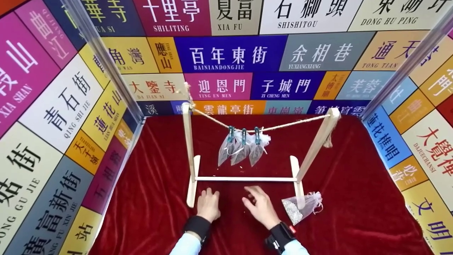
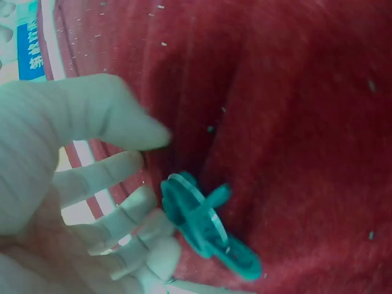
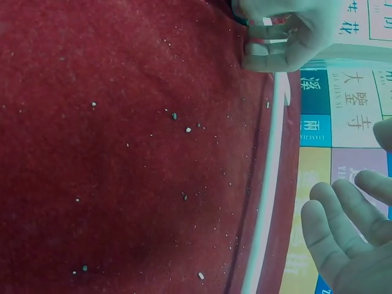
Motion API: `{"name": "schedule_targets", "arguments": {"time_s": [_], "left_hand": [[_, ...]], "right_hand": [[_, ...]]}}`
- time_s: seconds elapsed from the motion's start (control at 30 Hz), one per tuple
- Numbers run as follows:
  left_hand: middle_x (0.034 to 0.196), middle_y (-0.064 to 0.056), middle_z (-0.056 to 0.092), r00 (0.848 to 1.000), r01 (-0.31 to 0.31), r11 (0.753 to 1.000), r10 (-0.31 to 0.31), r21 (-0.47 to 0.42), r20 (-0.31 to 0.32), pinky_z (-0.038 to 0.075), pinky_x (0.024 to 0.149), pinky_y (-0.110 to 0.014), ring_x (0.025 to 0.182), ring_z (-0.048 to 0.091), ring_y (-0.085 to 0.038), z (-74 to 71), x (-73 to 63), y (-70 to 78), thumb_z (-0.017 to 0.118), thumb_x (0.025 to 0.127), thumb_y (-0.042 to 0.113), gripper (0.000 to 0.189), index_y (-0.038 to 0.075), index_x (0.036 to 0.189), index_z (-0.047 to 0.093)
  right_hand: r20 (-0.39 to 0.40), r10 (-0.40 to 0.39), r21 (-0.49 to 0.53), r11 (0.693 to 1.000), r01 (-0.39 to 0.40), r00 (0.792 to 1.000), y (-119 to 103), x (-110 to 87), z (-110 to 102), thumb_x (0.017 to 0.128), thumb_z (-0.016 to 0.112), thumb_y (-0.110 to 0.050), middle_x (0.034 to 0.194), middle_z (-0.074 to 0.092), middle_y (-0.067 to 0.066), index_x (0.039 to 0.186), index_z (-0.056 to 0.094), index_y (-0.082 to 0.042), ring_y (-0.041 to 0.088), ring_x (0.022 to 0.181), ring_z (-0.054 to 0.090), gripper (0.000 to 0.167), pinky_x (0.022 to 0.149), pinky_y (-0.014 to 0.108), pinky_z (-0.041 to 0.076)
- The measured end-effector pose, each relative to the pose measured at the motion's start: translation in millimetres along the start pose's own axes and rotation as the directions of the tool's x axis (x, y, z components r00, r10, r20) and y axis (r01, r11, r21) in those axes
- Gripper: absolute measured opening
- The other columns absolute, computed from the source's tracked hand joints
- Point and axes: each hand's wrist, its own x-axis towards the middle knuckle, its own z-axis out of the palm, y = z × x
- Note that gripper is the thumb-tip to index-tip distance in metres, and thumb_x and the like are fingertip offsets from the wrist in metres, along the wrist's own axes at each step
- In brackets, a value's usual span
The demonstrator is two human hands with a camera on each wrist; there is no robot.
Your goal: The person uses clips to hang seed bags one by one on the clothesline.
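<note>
My left hand (image 1: 208, 205) is low over the red cloth, near the left foot of a wooden stand. In the left wrist view a green clip (image 2: 195, 215) lies right at its fingertips, with the thumb apart from it; the head view hides this clip. My right hand (image 1: 261, 206) hovers palm inward with fingers loosely bent and holds nothing. Beyond both hands, three green clips (image 1: 244, 136) fasten small sheer pouches (image 1: 240, 154) to a sagging rope (image 1: 297, 123) strung between the posts.
The wooden stand's crossbar (image 1: 244, 179) runs just beyond my hands. Against its right foot leans a sheer drawstring pouch (image 1: 293, 211) with pale grains inside. Tiny crumbs dot the red cloth (image 1: 152, 177). Panels printed with characters (image 1: 230, 53) wall in the back and sides.
</note>
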Motion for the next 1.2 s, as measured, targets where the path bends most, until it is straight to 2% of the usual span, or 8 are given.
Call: {"name": "schedule_targets", "arguments": {"time_s": [0.2, 0.33, 0.43, 0.6, 0.73, 0.93, 1.07, 1.2], "left_hand": [[0.11, -0.022, 0.058, 0.995, 0.1, 0.995, -0.1, 0.009, 0.021, 0.056, 0.069, -0.052, 0.093, 0.059, -0.045, 3.5, -4.0, 1.5, 0.091, 0.062, 0.006, 0.047, 0.002, 0.103, 0.069], [0.112, -0.024, 0.057, 0.984, 0.164, 0.985, -0.16, -0.053, 0.075, 0.056, 0.07, -0.055, 0.096, 0.058, -0.048, 0.4, -3.4, 3.6, 0.089, 0.066, 0.005, 0.043, 0.0, 0.103, 0.068], [0.108, -0.024, 0.06, 0.979, 0.182, 0.978, -0.171, -0.101, 0.112, 0.058, 0.07, -0.055, 0.095, 0.061, -0.049, -3.3, -4.5, 4.9, 0.089, 0.068, 0.01, 0.039, -0.002, 0.1, 0.07], [0.085, -0.018, 0.064, 0.996, 0.086, 0.969, -0.077, -0.233, 0.045, 0.057, 0.067, -0.05, 0.079, 0.067, -0.042, -12.2, -7.8, 8.3, 0.085, 0.066, 0.013, 0.025, -0.002, 0.08, 0.069], [0.073, -0.008, 0.059, 0.999, 0.037, 0.921, -0.02, -0.387, 0.048, 0.053, 0.063, -0.04, 0.069, 0.062, -0.029, -26.5, -3.4, 15.5, 0.081, 0.069, 0.011, 0.021, 0.003, 0.072, 0.062], [0.078, -0.008, 0.063, 0.991, 0.06, 0.843, 0.013, -0.535, 0.133, 0.051, 0.064, -0.035, 0.071, 0.058, -0.02, -55.6, 7.8, 29.9, 0.081, 0.072, 0.01, 0.024, 0.002, 0.088, 0.065], [0.091, -0.013, 0.067, 0.989, 0.009, 0.813, 0.079, -0.583, 0.126, 0.054, 0.07, -0.034, 0.078, 0.064, -0.021, -72.7, 12.8, 39.4, 0.082, 0.07, 0.009, 0.035, 0.001, 0.1, 0.066], [0.1, -0.013, 0.068, 0.984, -0.036, 0.779, 0.138, -0.626, 0.114, 0.056, 0.072, -0.03, 0.084, 0.071, -0.027, -81.6, 15.0, 47.6, 0.085, 0.068, 0.007, 0.044, -0.001, 0.107, 0.066]], "right_hand": [[0.014, 0.013, 0.007, 1.0, -0.013, 1.0, -2, -1.2, 4, 0.091, 0.074, -0.006, 0.116, 0.067, 0.014, 0.125, 0.07, 0.002, 0.032, 0.088, 0.069, 0.036, 0.069, 0.038, 0.059], [0.017, 0.005, 0.012, 1.0, -0.005, 1.0, 0, -2.3, 5, 0.091, 0.074, -0.005, 0.116, 0.067, 0.014, 0.125, 0.069, 0.003, 0.033, 0.088, 0.068, 0.035, 0.07, 0.041, 0.059], [0.016, -0.001, 0.013, 1.0, 0.0, 1.0, 0, -2.9, 5, 0.091, 0.073, -0.004, 0.116, 0.067, 0.014, 0.125, 0.07, 0.003, 0.032, 0.088, 0.068, 0.035, 0.07, 0.041, 0.059], [0.026, -0.005, 0.02, 1.0, 0.004, 1.0, 0, -3.3, 6, 0.092, 0.073, -0.004, 0.116, 0.067, 0.013, 0.124, 0.07, 0.002, 0.031, 0.088, 0.068, 0.033, 0.07, 0.04, 0.058], [0.035, -0.018, 0.026, 1.0, 0.017, 0.999, -1, -2.8, 5, 0.091, 0.073, -0.003, 0.115, 0.067, 0.014, 0.125, 0.069, 0.003, 0.031, 0.088, 0.068, 0.034, 0.07, 0.039, 0.058], [0.082, -0.085, 0.045, 0.996, 0.082, 0.993, -5, 0.5, 2, 0.083, 0.076, 0.004, 0.115, 0.067, 0.014, 0.127, 0.068, 0.003, 0.029, 0.087, 0.07, 0.045, 0.07, 0.034, 0.059], [0.08, -0.156, 0.073, 0.986, 0.15, 0.984, -9, 2.6, -1, 0.077, 0.078, 0.008, 0.116, 0.068, 0.013, 0.126, 0.069, 0.002, 0.025, 0.088, 0.07, 0.05, 0.071, 0.035, 0.061], [0.044, -0.24, 0.043, 0.97, 0.239, 0.97, -11, 3.6, -3, 0.073, 0.079, 0.009, 0.113, 0.07, 0.009, 0.12, 0.073, 0.001, 0.024, 0.093, 0.07, 0.048, 0.076, 0.034, 0.06]]}}
